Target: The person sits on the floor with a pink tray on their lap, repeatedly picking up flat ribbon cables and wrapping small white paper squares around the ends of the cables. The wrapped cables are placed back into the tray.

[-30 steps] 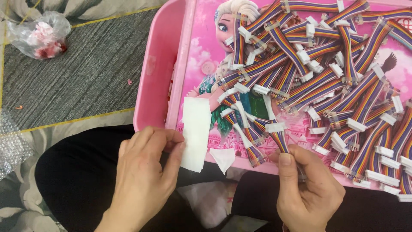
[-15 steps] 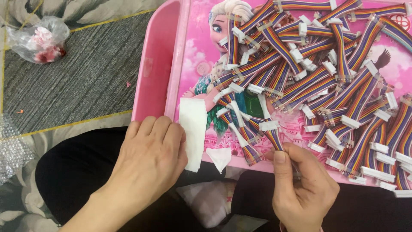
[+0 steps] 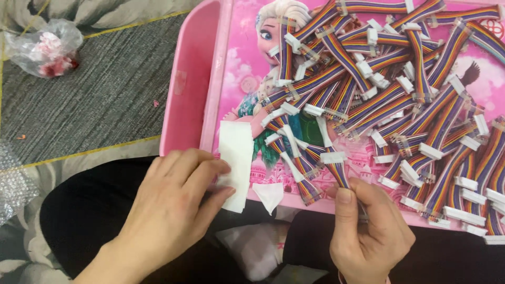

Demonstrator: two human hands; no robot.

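Observation:
My left hand [image 3: 173, 208] rests with its fingertips on a white paper strip [image 3: 236, 158] lying over the near edge of a pink cartoon-printed tray table [image 3: 194, 94]. In my right hand [image 3: 368, 231] I pinch one rainbow ribbon cable [image 3: 336, 168] by its lower end, its white connector pointing up. A large pile of rainbow ribbon cables with white connectors [image 3: 410, 94] covers the right part of the tray. A small torn white paper piece [image 3: 269, 194] lies on the tray edge between my hands.
A crumpled clear plastic bag with red and white bits [image 3: 44, 50] lies on the grey mat [image 3: 105, 94] at the upper left. Bubble wrap [image 3: 13, 184] shows at the left edge. My black-clad legs [image 3: 84, 215] are under the tray's near edge.
My left hand has slid slightly left and down along the white strip. My right hand holds the same cable, with little movement.

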